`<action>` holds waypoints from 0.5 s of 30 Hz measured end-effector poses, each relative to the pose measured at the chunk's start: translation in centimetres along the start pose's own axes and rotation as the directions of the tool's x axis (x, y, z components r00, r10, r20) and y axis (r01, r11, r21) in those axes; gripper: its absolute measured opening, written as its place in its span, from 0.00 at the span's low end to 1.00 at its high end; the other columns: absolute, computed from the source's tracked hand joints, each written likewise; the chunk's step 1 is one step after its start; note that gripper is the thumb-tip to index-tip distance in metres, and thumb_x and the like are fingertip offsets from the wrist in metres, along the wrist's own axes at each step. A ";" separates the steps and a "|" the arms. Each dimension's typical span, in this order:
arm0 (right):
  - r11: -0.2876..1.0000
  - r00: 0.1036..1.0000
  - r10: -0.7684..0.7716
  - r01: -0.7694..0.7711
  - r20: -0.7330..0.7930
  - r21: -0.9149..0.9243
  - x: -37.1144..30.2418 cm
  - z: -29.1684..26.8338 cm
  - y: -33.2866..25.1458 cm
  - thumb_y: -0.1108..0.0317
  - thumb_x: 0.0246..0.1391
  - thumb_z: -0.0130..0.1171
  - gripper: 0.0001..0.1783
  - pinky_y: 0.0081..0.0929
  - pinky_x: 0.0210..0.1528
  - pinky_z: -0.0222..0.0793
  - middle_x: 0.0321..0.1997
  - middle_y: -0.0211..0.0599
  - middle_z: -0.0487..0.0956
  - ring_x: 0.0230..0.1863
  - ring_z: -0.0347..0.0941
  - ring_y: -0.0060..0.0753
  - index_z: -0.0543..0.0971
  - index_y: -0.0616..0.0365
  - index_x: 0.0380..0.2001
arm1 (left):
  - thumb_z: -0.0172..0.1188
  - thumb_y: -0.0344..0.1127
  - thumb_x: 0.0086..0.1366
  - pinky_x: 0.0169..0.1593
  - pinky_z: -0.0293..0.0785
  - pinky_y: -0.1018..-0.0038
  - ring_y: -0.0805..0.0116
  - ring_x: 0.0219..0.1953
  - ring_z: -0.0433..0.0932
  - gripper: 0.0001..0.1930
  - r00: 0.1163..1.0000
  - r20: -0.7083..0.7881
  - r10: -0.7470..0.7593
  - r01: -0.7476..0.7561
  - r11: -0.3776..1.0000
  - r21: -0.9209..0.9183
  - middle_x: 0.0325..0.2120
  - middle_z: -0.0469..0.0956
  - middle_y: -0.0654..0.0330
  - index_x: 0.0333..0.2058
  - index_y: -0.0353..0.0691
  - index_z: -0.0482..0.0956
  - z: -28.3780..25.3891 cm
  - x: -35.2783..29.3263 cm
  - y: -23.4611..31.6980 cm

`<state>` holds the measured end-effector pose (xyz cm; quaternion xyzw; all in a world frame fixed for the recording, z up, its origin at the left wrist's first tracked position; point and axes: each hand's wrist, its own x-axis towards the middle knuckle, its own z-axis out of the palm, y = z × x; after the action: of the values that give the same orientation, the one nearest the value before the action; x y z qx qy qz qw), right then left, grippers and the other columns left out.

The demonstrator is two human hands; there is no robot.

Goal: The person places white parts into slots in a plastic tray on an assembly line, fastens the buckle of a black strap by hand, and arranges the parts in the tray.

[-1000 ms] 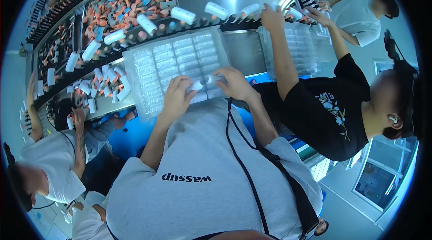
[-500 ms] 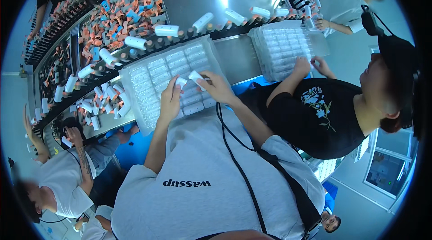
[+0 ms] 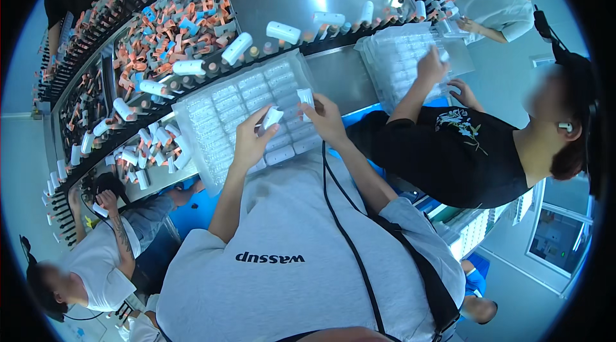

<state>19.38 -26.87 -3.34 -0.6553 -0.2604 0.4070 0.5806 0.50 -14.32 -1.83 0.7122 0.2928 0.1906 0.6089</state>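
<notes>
Tray [image 3: 185, 120], translucent; above, toward its near edge, left hand [image 3: 251, 136] grips a white casing [image 3: 272, 118], right hand [image 3: 328, 122] a second casing [image 3: 305, 98].

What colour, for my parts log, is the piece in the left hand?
The piece in the left hand is white; the head view shows it best.
</notes>
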 end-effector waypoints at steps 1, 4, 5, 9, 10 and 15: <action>1.000 1.000 -0.004 0.004 -0.005 0.002 0.1 -0.3 0.2 0.66 0.66 0.57 0.17 0.27 0.46 0.74 0.45 0.38 0.82 0.43 0.80 0.27 0.74 0.66 0.53 | 0.64 0.33 0.65 0.48 0.75 0.71 0.64 0.44 0.81 0.24 1.000 0.005 0.004 -0.004 1.000 0.002 0.44 0.83 0.50 0.58 0.33 0.74 0.2 0.5 0.5; 0.999 0.996 -0.054 0.054 -0.071 0.002 0.1 -0.6 0.2 0.66 0.66 0.58 0.17 0.27 0.48 0.74 0.45 0.38 0.82 0.45 0.80 0.27 0.75 0.65 0.53 | 0.64 0.32 0.65 0.48 0.75 0.71 0.63 0.45 0.82 0.23 0.991 -0.057 0.119 -0.118 0.993 0.021 0.45 0.83 0.49 0.58 0.34 0.75 1.5 2.8 2.6; 0.998 0.994 -0.047 0.051 -0.100 0.033 0.0 -0.4 0.2 0.66 0.66 0.58 0.17 0.27 0.48 0.74 0.44 0.38 0.83 0.45 0.80 0.27 0.75 0.65 0.53 | 0.63 0.33 0.65 0.47 0.75 0.71 0.61 0.44 0.83 0.23 0.978 -0.068 0.197 -0.197 0.980 0.008 0.45 0.83 0.48 0.58 0.35 0.75 2.1 4.2 3.7; 0.991 0.990 -0.114 0.108 -0.079 -0.076 -1.0 -1.0 1.1 0.65 0.65 0.59 0.19 0.29 0.48 0.74 0.43 0.39 0.83 0.46 0.80 0.28 0.75 0.66 0.53 | 0.63 0.34 0.65 0.44 0.76 0.66 0.51 0.41 0.82 0.22 0.909 -0.039 0.415 -0.404 0.899 0.171 0.45 0.82 0.45 0.56 0.36 0.76 3.6 10.3 11.1; 0.984 0.992 -0.094 0.079 -0.085 -0.160 -1.2 -1.0 1.3 0.65 0.63 0.60 0.20 0.29 0.47 0.74 0.41 0.41 0.83 0.43 0.79 0.27 0.74 0.67 0.52 | 0.63 0.34 0.64 0.42 0.76 0.66 0.49 0.39 0.82 0.21 0.860 -0.054 0.507 -0.474 0.834 0.282 0.45 0.82 0.45 0.56 0.36 0.76 3.9 11.5 12.2; 0.966 0.987 -0.126 0.099 -0.102 -0.240 -2.5 -2.1 2.2 0.65 0.61 0.61 0.19 0.29 0.43 0.73 0.38 0.40 0.84 0.39 0.79 0.25 0.76 0.67 0.50 | 0.62 0.35 0.66 0.40 0.76 0.69 0.56 0.38 0.82 0.20 0.899 -0.008 0.439 -0.433 0.889 0.149 0.42 0.82 0.48 0.56 0.37 0.76 4.8 12.1 13.6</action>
<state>19.52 -30.47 -4.92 -0.7259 -0.3090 0.3008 0.5358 15.23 -11.29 9.55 0.7974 0.1511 0.3154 0.4918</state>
